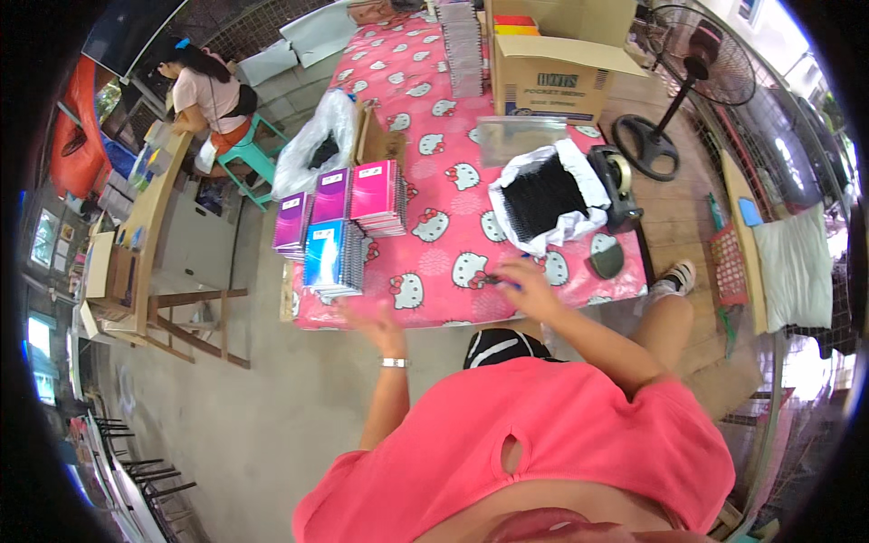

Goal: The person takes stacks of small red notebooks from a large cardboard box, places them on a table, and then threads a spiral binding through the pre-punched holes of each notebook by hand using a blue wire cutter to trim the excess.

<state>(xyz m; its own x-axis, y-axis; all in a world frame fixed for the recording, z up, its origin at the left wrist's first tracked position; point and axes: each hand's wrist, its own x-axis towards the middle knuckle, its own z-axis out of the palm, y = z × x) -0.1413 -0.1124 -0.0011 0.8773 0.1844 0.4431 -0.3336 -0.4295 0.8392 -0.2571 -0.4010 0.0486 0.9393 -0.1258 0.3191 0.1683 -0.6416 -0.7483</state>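
My left hand [376, 328] is slightly blurred at the table's front edge, fingers spread and nothing in them. Just beyond it stand stacks of spiral notebooks: a blue stack [327, 255], a pink stack [377, 190] and two purple ones [291, 220]. Over the front of the table, my right hand [529, 291] is closed around a small dark tool with a blue part [498, 281]; its exact kind is hard to make out. Farther back from that hand lies a white-lined open container [593, 188] of black binding coils [543, 199].
A tape dispenser [618, 190] and a dark rounded object [606, 261] sit at the table's right edge. Behind are a clear plastic bag [516, 140], a cardboard box [548, 86] and a tall notebook stack [463, 54]. A fan [697, 68] stands right; a person [208, 90] sits far left.
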